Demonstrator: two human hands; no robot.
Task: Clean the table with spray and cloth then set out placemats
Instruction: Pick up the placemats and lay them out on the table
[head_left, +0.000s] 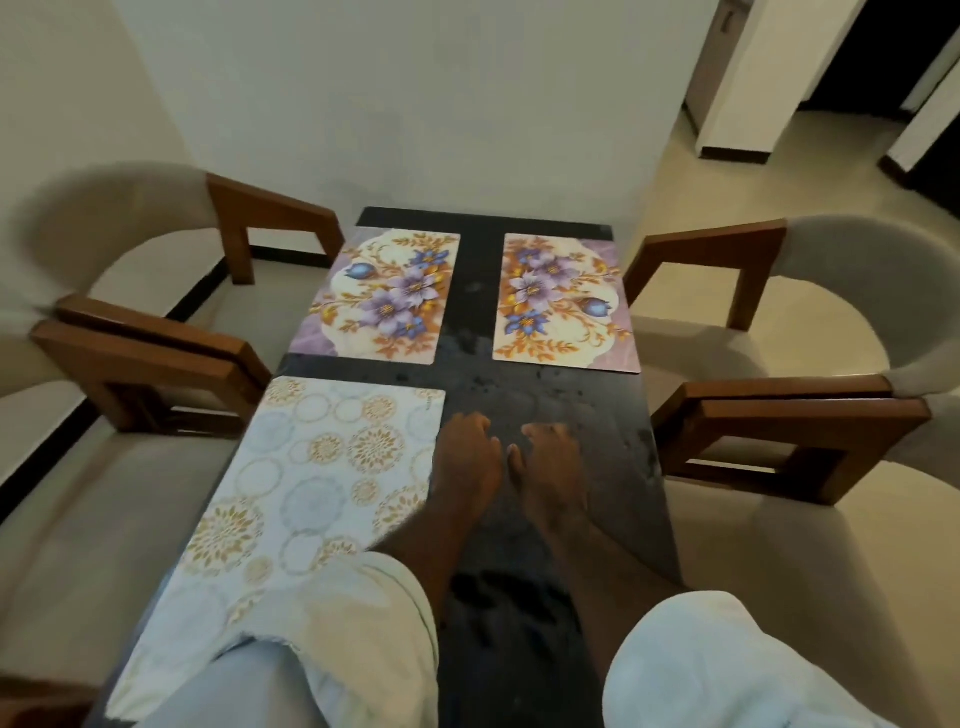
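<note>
Three placemats lie on the dark glossy table (519, 395). A floral placemat (376, 299) sits at the far left and a second floral placemat (563, 304) at the far right. A pale placemat with gold circles (311, 467) covers the near left; its near end is hidden by my left sleeve. My left hand (467, 457) hovers just right of that mat's edge with fingers loosely curled, holding nothing. My right hand (550, 462) is beside it over bare tabletop, fingers relaxed and empty. No spray bottle or cloth is in view.
Chairs with wooden arms and beige seats flank the table, two on the left (156, 364) and two on the right (779, 431). A white wall stands behind the table's far end. Tiled floor and a doorway lie at the back right.
</note>
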